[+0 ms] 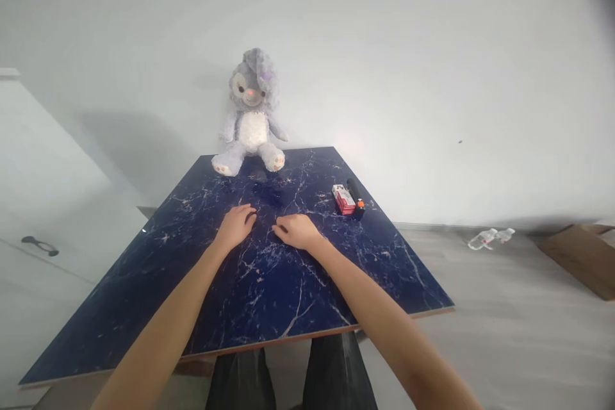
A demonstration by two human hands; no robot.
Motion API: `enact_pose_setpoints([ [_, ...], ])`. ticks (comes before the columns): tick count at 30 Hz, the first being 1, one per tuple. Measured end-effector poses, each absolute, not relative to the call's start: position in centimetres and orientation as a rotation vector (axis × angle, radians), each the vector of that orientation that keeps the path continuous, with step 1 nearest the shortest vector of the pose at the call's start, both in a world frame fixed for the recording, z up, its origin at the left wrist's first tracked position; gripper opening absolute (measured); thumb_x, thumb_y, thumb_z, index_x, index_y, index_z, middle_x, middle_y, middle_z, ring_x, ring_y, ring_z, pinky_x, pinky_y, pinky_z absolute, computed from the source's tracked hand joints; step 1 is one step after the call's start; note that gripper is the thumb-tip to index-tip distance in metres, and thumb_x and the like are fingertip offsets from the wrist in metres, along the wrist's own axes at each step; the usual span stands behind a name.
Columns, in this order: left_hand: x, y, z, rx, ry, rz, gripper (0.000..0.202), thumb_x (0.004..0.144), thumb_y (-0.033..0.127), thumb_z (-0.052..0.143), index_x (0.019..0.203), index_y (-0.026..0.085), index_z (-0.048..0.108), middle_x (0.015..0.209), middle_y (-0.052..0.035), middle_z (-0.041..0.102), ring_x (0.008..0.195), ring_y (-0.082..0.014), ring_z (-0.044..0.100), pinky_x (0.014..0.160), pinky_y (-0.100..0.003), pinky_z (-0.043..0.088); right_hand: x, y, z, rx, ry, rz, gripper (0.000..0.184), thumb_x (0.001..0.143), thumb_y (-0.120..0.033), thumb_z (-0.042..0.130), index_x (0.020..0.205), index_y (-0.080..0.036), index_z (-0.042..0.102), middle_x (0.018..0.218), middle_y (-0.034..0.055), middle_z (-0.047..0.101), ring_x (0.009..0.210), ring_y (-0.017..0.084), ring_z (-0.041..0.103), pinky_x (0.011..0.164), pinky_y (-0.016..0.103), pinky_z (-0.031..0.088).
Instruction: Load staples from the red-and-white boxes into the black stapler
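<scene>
Both my arms reach out over a dark blue marbled table (202,307). My left hand (235,225) rests on the tabletop near the middle, fingers curled loosely down, holding nothing that I can see. My right hand (296,230) lies beside it, a small gap between them, fingers bent and pinched together; whether anything small is in them I cannot make out. A grey plush rabbit (250,116) sits upright at the table's far edge against the wall. A red and white small box (343,199) and a black lighter-like stick with an orange tip (356,197) lie right of my right hand.
A white wall stands behind the table. A white cabinet with a dark handle (39,245) is at the left. Two plastic bottles (490,238) lie on the floor at the right, near a brown cardboard piece (581,256). My dark trousers show below the near edge.
</scene>
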State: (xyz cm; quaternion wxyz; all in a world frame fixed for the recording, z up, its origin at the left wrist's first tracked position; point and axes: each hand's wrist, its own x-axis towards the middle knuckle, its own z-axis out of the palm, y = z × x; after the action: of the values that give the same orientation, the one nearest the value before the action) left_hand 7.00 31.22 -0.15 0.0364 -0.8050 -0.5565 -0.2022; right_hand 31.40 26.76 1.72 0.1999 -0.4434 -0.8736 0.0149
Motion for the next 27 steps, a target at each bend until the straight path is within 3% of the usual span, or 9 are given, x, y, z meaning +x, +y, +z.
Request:
enact_pose_setpoints([
  [13,7.3,30.3,0.0,-2.478,-1.714,-0.654,0.031,0.098,0.031,0.051,0.12,0.019,0.07,0.133,-0.0127,0.066,0.124,-0.0307,0.059,0.107,-0.047,0.045,32.0,25.8,1.5,-1.416,-2.186,0.032,0.035,0.101,-0.037,0.046,0.077,-0.02,0.064,0.075,0.0021,0.069,0.066,0.013,0.058,0.065,0.024,0.031],
  [18,7.7,30.0,-0.4,-2.427,-1.704,-0.67,0.033,0.1,0.029,0.046,0.121,0.017,0.068,0.131,-0.0143,0.065,0.12,-0.0312,0.058,0.104,-0.047,0.044,32.2,26.2,0.9,-1.376,-2.251,0.047,0.033,0.096,-0.034,0.048,0.067,-0.02,0.057,0.065,0.0003,0.062,0.06,0.014,0.053,0.065,0.025,0.032],
  [27,7.9,29.5,-0.7,-2.429,-1.686,-0.708,0.033,0.099,0.022,0.044,0.122,0.017,0.068,0.128,-0.0155,0.065,0.121,-0.0319,0.055,0.101,-0.049,0.045,33.6,25.5,1.2,-1.482,-1.946,0.177,0.042,0.097,-0.044,0.045,0.062,-0.021,0.049,0.056,-0.0031,0.05,0.053,0.013,0.043,0.059,0.027,0.035],
])
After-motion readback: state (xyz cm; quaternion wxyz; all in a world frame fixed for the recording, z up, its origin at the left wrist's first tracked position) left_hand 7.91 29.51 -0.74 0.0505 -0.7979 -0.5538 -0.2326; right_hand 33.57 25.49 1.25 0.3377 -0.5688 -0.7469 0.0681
